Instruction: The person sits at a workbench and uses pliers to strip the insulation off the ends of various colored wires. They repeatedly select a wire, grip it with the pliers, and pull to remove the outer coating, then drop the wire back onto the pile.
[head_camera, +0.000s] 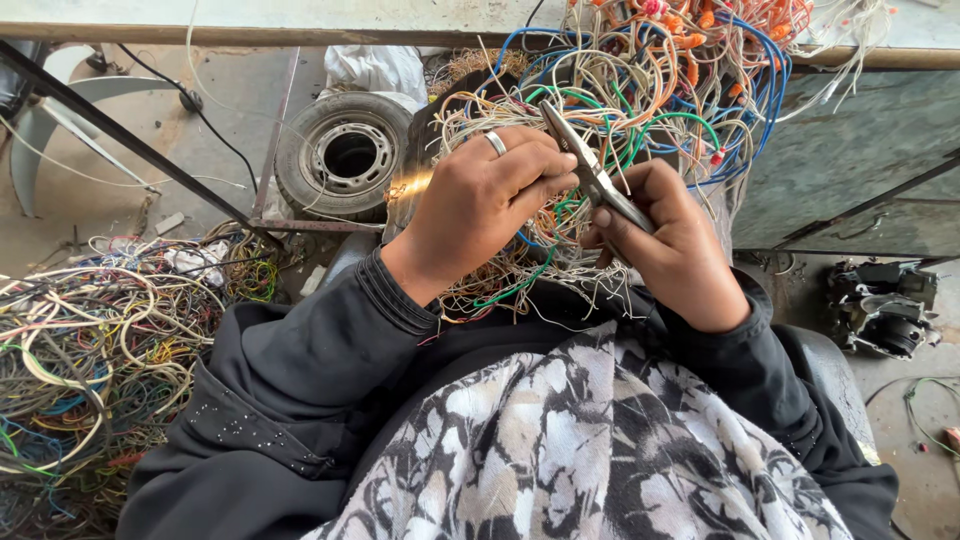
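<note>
— How are the fingers set?
— A pair of metal pliers (592, 172) is gripped by the right hand (672, 240), fingers closed round the handles. Thin pale wires are pinched by the left hand (490, 195), on which a ring (495, 142) is worn.
— And the wires?
— A tangled wire bundle (640, 90) is held over the lap, just before both hands. Another wire heap (90, 350) is seen on the floor, with a small tyre (345, 152) beyond.
</note>
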